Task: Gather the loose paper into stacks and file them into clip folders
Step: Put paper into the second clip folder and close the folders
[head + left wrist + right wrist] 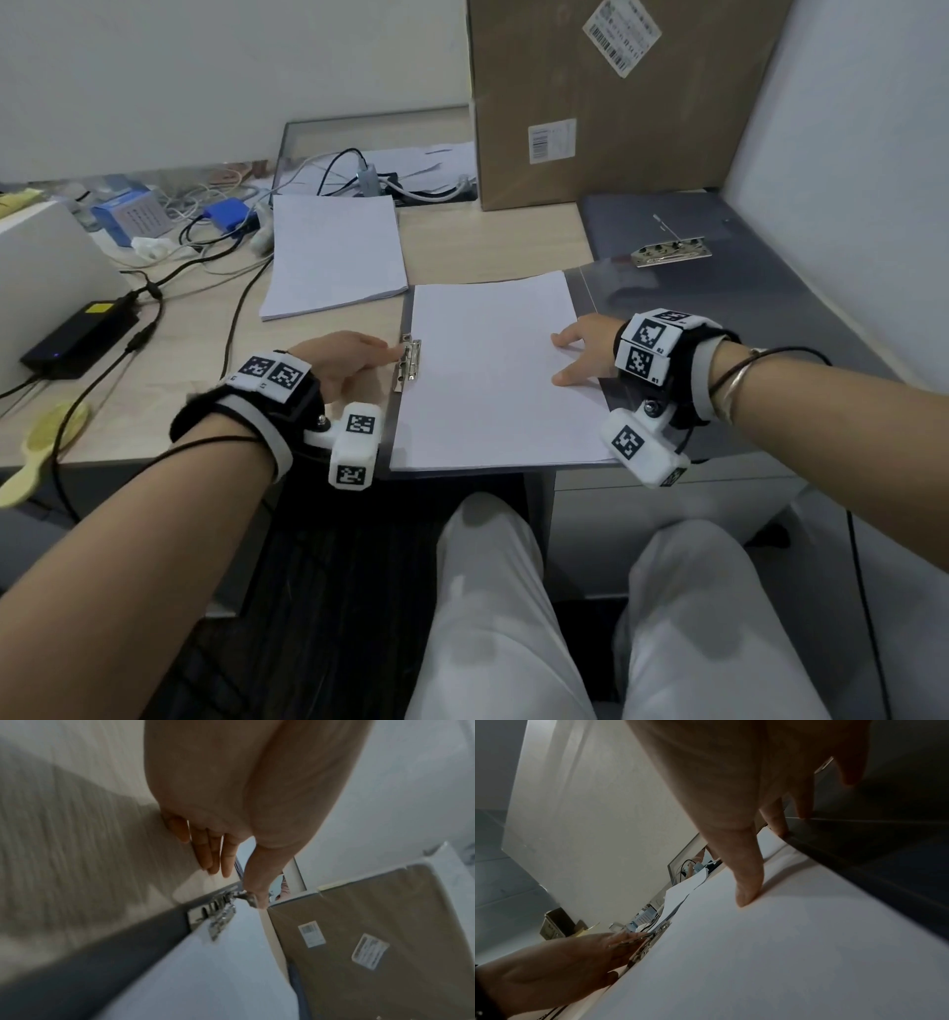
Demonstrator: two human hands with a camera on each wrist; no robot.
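Paper stack (493,375) lies on the table (488,241), head view, between both hands. Left wrist: left hand (231,791) thumb presses the clip (221,914) of the folder (115,953), fingers (203,850) straight. Right wrist: right hand (731,780) flat fingers (749,882) pin the sheets. Clamping seems underway; next, close the clip squarely.

Light wood-grain desk (488,241). Tall brown cardboard box (606,113) stands at the back with two white barcode labels on it. Left side: black power-adapter brick (77,334), tangle of black and white cables (149,290), small blue plastic box (226,213). Pale yellow hairbrush (46,447) lies at the near-left edge, handle overhanging.
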